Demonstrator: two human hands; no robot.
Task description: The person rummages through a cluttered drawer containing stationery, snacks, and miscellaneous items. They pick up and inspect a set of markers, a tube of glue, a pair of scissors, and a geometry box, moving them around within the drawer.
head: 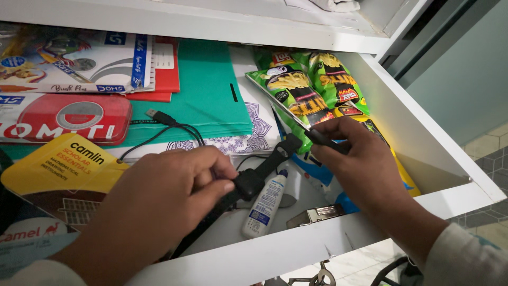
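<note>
At frame centre, over an open white drawer [444, 198], the left hand [159, 206] pinches a black strap [248, 182]; the right hand [360, 164] grips a thin screwdriver [296, 119] beside green snack packets [312, 90].

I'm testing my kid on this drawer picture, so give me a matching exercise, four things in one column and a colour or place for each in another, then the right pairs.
Things:
1. folder
2. snack packets
3. small bottle
4. left hand

Colours or places:
A. lying near the drawer's front edge
B. green with yellow, back right
C. plain teal green
D. gripping a black strap

Pairs: 1-C, 2-B, 3-A, 4-D
</note>
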